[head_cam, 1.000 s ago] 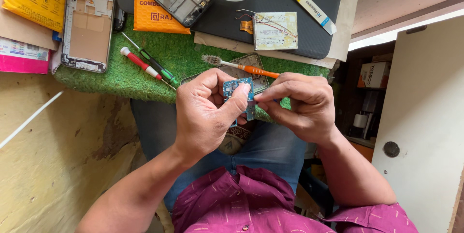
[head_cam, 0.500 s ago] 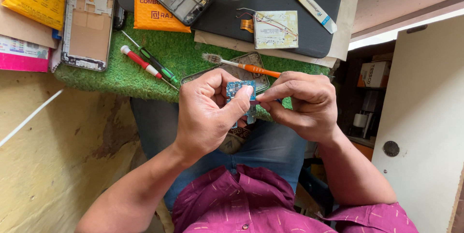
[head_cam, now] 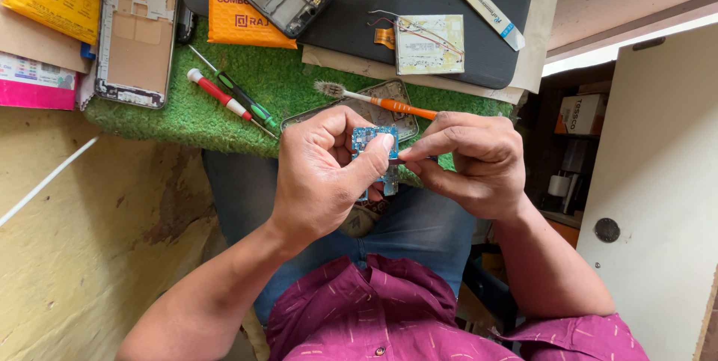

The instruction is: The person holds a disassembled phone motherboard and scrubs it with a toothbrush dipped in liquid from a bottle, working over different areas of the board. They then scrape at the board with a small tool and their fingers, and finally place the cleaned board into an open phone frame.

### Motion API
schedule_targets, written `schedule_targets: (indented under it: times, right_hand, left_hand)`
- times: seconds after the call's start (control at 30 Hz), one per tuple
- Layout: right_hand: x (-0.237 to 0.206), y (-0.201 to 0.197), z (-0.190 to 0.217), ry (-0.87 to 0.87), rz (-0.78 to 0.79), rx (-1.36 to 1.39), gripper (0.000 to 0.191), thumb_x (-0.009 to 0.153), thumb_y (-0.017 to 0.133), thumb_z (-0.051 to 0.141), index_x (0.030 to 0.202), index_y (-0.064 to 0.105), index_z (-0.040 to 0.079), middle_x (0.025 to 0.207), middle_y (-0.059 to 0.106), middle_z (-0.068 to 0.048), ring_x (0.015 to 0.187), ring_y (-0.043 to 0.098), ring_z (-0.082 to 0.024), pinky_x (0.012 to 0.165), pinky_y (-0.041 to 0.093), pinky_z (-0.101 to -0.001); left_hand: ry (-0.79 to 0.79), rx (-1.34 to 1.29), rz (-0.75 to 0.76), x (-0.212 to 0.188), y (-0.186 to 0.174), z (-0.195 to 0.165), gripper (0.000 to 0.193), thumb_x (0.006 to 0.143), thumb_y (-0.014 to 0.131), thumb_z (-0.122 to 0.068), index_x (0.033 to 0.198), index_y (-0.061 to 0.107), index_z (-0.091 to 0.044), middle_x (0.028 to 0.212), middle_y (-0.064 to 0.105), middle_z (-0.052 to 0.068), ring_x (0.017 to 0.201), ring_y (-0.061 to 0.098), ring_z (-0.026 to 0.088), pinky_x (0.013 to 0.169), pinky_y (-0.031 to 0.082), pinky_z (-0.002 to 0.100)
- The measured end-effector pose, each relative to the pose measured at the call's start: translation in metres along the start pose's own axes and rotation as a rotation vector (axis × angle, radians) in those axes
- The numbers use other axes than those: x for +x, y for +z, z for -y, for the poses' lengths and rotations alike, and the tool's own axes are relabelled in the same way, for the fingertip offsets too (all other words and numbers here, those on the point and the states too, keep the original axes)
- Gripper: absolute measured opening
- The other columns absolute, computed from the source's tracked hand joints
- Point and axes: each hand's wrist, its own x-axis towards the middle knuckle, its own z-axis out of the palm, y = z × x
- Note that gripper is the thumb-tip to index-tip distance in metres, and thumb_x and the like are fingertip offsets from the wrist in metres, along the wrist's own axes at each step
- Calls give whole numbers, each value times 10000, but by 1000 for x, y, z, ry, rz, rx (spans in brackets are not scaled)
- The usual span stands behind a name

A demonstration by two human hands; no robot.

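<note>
Now left hand [head_cam: 321,170] grip pinches blue circuit board [head_cam: 373,139], long axis upright; right hand [head_cam: 471,159] grip pinches its edge.

Your left hand [head_cam: 325,174] pinches a small blue circuit board [head_cam: 374,140] between thumb and fingers, holding it over your lap. Your right hand [head_cam: 471,159] meets it from the other side, its fingertips [head_cam: 411,156] touching the board's edge. Just beyond your hands, a toothbrush [head_cam: 374,99] with an orange handle lies on the green turf mat [head_cam: 284,80]. Beyond your left hand lie two screwdrivers [head_cam: 232,99], and further left an opened phone body [head_cam: 138,32].
</note>
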Motion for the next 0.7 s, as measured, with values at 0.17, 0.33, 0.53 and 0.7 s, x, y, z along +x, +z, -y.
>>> schedule_targets:
  times: [0.17, 0.33, 0.53, 0.7]
  right_hand:
    - [4, 0, 4, -131, 1, -167, 229, 797, 795, -80, 989, 755, 38, 825, 698, -66, 729, 695, -155, 658, 533, -266]
    - [5, 2, 6, -235, -31, -243, 220, 789, 819, -67, 973, 755, 36, 820, 689, -69, 743, 698, -177, 683, 554, -294]
    - [4, 2, 6, -264, -34, -265, 207, 782, 824, -75, 947, 759, 33, 804, 687, -65, 739, 707, -182, 690, 563, -302]
    - [5, 1, 6, -286, -41, -285, 210, 760, 836, -70, 927, 756, 29, 785, 686, -70, 730, 709, -189, 677, 566, -305]
  left_hand:
    - [-19, -50, 3, 2, -2, 0, 130, 949, 720, -92, 892, 640, -8, 748, 670, 2, 593, 626, 33, 500, 565, 215]
    - [-16, -43, 19, 2, -3, 2, 141, 958, 719, -102, 890, 637, -9, 742, 660, 0, 592, 617, 30, 495, 557, 217]
    - [-31, -44, 17, 2, -3, 2, 144, 956, 714, -96, 876, 630, -11, 735, 658, -5, 591, 609, 25, 490, 561, 222]
    - [-18, -44, 23, 1, -2, 1, 140, 953, 718, -80, 872, 628, -9, 737, 652, -6, 596, 601, 21, 492, 557, 220]
